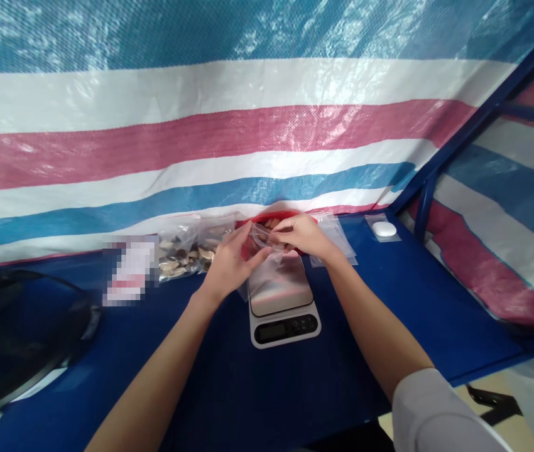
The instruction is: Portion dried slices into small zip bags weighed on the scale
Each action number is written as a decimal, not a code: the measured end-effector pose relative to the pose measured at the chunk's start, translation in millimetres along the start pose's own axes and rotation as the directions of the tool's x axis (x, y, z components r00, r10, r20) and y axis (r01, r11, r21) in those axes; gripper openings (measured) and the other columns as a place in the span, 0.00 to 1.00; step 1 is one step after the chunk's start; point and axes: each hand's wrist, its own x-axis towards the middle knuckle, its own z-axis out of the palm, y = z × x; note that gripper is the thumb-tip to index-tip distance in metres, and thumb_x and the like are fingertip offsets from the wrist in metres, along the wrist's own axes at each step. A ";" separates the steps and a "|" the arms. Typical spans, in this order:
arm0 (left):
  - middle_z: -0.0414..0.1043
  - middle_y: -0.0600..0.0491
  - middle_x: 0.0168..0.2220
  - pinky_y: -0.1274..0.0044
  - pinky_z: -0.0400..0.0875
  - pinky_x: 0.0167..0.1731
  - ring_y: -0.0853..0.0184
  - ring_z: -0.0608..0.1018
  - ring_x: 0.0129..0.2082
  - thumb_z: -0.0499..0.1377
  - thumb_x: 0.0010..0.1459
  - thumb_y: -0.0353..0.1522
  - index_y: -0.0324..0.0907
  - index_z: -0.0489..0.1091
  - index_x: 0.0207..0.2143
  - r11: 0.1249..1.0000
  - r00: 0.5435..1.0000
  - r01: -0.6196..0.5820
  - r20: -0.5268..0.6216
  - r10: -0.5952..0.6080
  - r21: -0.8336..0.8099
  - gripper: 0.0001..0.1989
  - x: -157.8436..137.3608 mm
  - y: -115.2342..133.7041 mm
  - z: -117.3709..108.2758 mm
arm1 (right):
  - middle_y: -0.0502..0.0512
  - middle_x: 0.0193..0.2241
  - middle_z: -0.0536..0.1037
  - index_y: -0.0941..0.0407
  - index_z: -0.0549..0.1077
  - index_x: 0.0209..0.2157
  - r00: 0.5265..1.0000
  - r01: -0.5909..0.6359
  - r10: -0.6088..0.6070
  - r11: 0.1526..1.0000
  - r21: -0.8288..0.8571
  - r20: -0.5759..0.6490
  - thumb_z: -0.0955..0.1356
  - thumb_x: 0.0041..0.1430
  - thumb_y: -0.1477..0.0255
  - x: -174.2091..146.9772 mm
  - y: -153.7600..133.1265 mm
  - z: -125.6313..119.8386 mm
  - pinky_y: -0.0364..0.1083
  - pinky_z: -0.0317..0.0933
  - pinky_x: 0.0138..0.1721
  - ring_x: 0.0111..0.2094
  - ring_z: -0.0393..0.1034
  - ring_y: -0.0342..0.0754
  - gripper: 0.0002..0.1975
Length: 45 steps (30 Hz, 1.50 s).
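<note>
Above a white kitchen scale (282, 295) with a metal plate, both of my hands are on a clear plastic zip bag (267, 258). My left hand (230, 262) grips its left side between thumb and fingers. At the bag's upper right edge my right hand (302, 235) pinches with its fingertips; whether a small piece is in that pinch I cannot tell. Behind the scale, a red container (243, 221) with brownish pieces in it is partly hidden by my hands. Clear bags of dried slices (177, 260) lie to the left of my left hand.
Flat empty-looking plastic bags (335, 242) lie right of the scale. A white rounded object (384, 229) rests on a small bag farther right. Black gear (26, 333) stands at the left, near a blurred-out card (130, 270). A striped tarp (201, 138) hangs behind the blue table (418, 295).
</note>
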 end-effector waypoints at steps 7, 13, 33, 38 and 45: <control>0.64 0.37 0.66 0.56 0.66 0.62 0.45 0.67 0.66 0.70 0.47 0.53 0.41 0.55 0.69 0.996 0.997 0.074 0.021 -0.075 0.046 0.54 -5.9 -2.5 22.5 | 0.50 0.24 0.80 0.57 0.84 0.32 0.998 0.043 -0.044 0.999 0.023 0.051 0.73 0.52 0.68 4.1 6.1 4.2 0.39 0.69 0.24 0.24 0.73 0.43 0.08; 0.65 0.37 0.63 0.57 0.68 0.60 0.46 0.69 0.64 0.71 0.46 0.50 0.41 0.54 0.69 0.991 0.992 0.125 0.006 -0.125 0.043 0.54 -7.5 4.0 24.6 | 0.50 0.25 0.80 0.57 0.84 0.33 0.998 0.031 -0.032 0.999 0.008 0.056 0.73 0.54 0.69 3.9 6.3 5.6 0.39 0.71 0.26 0.24 0.74 0.42 0.07; 0.74 0.42 0.55 0.59 0.70 0.58 0.51 0.74 0.58 0.69 0.53 0.42 0.42 0.68 0.57 1.000 0.999 0.011 -0.043 -0.011 0.001 0.31 -6.5 1.4 24.9 | 0.51 0.34 0.84 0.53 0.84 0.37 0.952 0.300 -0.303 0.891 -0.342 0.046 0.71 0.61 0.63 -11.5 -16.8 -6.2 0.45 0.66 0.39 0.35 0.77 0.48 0.11; 0.76 0.44 0.52 0.59 0.72 0.55 0.51 0.77 0.54 0.69 0.51 0.38 0.43 0.69 0.56 0.999 0.998 0.011 -0.056 -0.008 0.042 0.30 -6.0 2.5 24.1 | 0.49 0.29 0.82 0.52 0.84 0.32 0.957 0.283 -0.231 0.875 -0.393 0.177 0.72 0.60 0.62 -9.3 -16.9 3.3 0.44 0.65 0.37 0.33 0.75 0.47 0.09; 0.75 0.43 0.54 0.58 0.71 0.57 0.51 0.76 0.56 0.70 0.51 0.42 0.43 0.69 0.57 1.000 0.999 0.004 -0.049 -0.004 0.009 0.32 -5.6 0.3 23.2 | 0.50 0.32 0.83 0.53 0.84 0.33 0.940 0.313 -0.271 0.926 -0.211 0.206 0.71 0.60 0.66 -5.7 -8.3 -0.6 0.44 0.67 0.39 0.35 0.76 0.47 0.08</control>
